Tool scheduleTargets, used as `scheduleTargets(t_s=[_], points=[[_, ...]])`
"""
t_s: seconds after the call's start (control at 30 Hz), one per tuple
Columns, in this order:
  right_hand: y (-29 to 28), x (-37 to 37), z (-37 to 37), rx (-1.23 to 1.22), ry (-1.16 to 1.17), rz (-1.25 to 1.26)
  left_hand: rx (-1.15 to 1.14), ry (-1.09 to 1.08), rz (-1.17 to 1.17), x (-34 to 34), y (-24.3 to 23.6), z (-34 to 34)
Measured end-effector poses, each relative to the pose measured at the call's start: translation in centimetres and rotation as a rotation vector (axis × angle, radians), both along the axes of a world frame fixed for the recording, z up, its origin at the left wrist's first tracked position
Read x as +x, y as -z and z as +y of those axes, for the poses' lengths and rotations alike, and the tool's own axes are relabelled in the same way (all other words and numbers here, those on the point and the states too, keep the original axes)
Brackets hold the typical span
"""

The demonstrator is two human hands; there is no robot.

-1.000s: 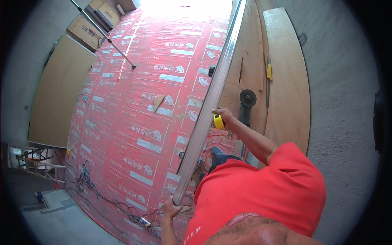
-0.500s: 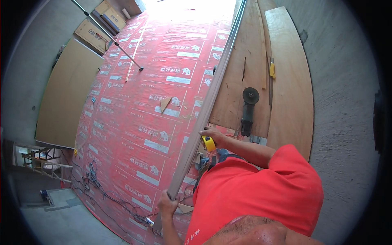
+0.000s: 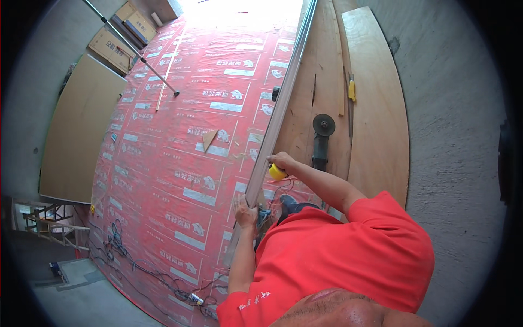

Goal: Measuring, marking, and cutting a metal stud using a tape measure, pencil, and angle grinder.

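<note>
A long grey-brown ridged strip (image 3: 272,128) runs from the bright far end down to my left side. My left hand (image 3: 246,212) is around its near part, fingers along one side and thumb on the other; the fingers are slightly blurred. Farther up the strip, my right hand (image 3: 281,160) is closed on a yellow tape measure (image 3: 277,172), its fingertips at the strip's edge. Whether a tape blade is pulled out along the strip I cannot make out. An angle grinder (image 3: 321,141) lies to the right of the strip on wooden boards.
A yellow-handled cutter (image 3: 352,90) rests on plywood (image 3: 376,114) by the right wall. Red printed sheeting (image 3: 185,141) covers the floor, with tangled cables (image 3: 136,261), a triangular offcut (image 3: 209,140) and a pole (image 3: 144,60). A large board (image 3: 76,136) leans at left.
My left hand has slid up the strip from its near end, coming closer to my right hand. The right hand keeps the tape measure, now turned slightly. The view has shifted a little.
</note>
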State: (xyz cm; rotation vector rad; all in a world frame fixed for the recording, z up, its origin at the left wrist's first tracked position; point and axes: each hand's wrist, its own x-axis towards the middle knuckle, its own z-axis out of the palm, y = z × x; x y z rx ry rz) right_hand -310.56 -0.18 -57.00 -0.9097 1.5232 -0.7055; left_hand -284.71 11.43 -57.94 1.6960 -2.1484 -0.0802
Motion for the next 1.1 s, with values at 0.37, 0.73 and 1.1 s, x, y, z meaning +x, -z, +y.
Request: scheduleTargets(t_s=[0.37, 0.73, 1.1], points=[[-10.0, -14.1, -10.2, -0.017, 0.404, -0.528, 0.374, -0.147, 0.163, 15.4, -17.0, 13.8], [-11.2, -2.8, -8.2, 0.198, 0.169, -0.776, 0.448, -0.359, -0.072, 16.8, -20.0, 14.5], [-10.0, -5.0, -6.2, 0.088, 0.301, -0.987, 1.038, -0.266, 0.615, 15.0, -23.9, 11.3]])
